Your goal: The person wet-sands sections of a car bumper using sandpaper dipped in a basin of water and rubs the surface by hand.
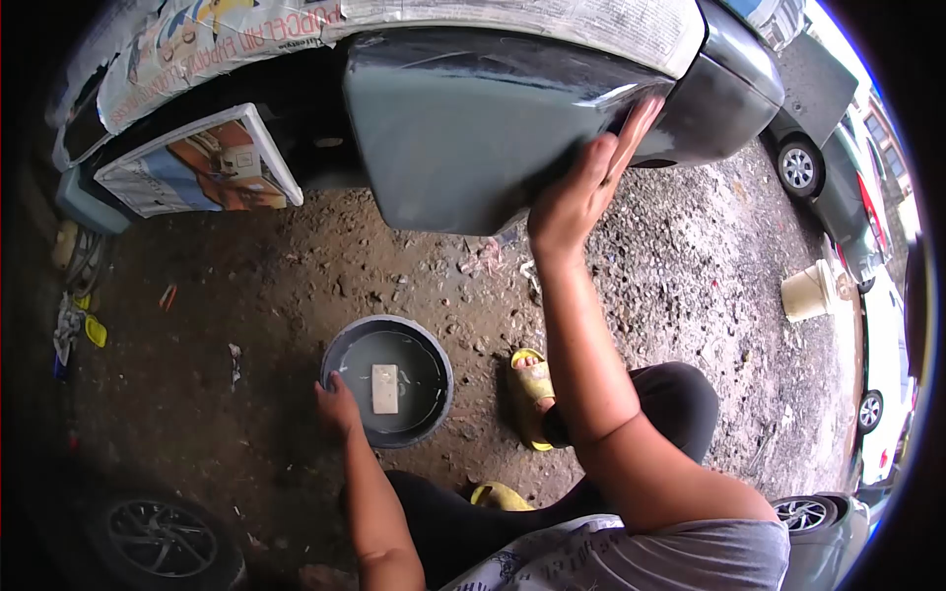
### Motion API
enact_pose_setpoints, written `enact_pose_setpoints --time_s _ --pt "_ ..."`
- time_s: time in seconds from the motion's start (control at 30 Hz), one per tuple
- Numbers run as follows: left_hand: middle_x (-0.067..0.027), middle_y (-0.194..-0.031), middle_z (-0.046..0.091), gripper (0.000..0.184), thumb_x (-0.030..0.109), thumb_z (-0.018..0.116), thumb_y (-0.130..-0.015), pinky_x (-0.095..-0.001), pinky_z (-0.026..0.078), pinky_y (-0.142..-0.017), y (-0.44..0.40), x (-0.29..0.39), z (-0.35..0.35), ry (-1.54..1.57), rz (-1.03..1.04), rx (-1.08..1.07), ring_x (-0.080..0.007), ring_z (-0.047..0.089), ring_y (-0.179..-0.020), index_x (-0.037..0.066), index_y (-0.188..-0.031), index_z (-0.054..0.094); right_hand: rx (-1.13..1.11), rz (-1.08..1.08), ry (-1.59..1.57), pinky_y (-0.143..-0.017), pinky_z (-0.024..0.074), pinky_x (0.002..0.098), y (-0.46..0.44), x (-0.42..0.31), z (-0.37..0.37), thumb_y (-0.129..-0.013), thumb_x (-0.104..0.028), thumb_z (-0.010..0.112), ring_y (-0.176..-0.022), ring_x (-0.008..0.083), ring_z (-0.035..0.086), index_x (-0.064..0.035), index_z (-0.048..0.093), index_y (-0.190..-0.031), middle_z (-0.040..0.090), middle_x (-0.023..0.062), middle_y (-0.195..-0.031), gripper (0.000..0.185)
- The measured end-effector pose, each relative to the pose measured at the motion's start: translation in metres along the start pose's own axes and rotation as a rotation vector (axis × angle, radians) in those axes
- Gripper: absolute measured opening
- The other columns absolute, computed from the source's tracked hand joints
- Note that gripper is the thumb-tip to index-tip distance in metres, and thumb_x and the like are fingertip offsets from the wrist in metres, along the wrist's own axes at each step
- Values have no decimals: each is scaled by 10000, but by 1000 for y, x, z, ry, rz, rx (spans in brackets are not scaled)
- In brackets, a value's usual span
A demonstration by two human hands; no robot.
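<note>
My right hand lies against the right edge of a grey, wet-looking car panel, with its fingers stretched out and pointing up. My left hand is at the left rim of a round dark basin, its fingers curled over that rim. Cloudy water fills the basin, and a pale rectangular block lies in it, apart from my left hand.
Newspaper covers bodywork above the panel, and a framed picture-like sheet is at the left. A white bucket stands at the right, near parked cars. A wheel is at the lower left. Gravelly ground surrounds the basin.
</note>
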State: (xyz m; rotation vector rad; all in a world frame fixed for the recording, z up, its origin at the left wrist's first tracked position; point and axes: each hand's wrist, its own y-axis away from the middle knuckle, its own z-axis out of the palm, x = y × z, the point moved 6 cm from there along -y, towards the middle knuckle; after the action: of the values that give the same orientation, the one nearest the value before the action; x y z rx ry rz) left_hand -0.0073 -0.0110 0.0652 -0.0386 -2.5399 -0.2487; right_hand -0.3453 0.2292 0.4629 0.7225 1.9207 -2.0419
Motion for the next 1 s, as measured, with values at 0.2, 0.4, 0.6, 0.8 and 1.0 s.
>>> enact_pose_setpoints --time_s 0.2,0.4,0.6,0.8,1.0 --pt "-282 -1344 563 693 482 572 -940 -458 428 -1045 5 -5 -3 70 21 -18 -431 537 -1251 -42 -1386 484 117 354 -140 -1226 55 385 67 34 5 -1080 -449 252 -1530 313 70 56 162 -1547 108 230 -1637 694" --pt "-280 -1342 564 675 464 567 -949 -449 424 -1049 -1 -16 6 95 15 -2 -427 543 -1245 -27 -1402 473 71 333 104 -1215 97 459 30 21 -8 -1079 -378 346 -1517 375 72 53 230 -1532 87 271 -1618 635" --pt "-270 -1370 545 673 499 520 -961 -468 414 -1057 5 -1 -7 45 -65 -63 -430 524 -1267 1 -1411 475 123 111 23 -1206 154 446 13 2 -8 -1074 -367 373 -1478 356 224 24 346 -1503 234 240 -1586 581" --pt "-273 -1370 545 666 481 544 -957 -465 415 -1055 -3 -15 9 132 -20 -8 -430 524 -1266 -4 -1408 478 171 -50 0 -1204 175 453 -9 -1 -4 -1071 -390 349 -1466 348 261 46 353 -1489 288 221 -1576 604" --pt "-278 -1377 537 667 467 562 -955 -457 411 -1057 -1 -12 6 183 -38 -40 -422 522 -1272 -25 -1399 480 132 362 -42 -1204 171 447 78 51 -6 -1077 -324 329 -1475 353 226 49 332 -1492 263 237 -1569 558"
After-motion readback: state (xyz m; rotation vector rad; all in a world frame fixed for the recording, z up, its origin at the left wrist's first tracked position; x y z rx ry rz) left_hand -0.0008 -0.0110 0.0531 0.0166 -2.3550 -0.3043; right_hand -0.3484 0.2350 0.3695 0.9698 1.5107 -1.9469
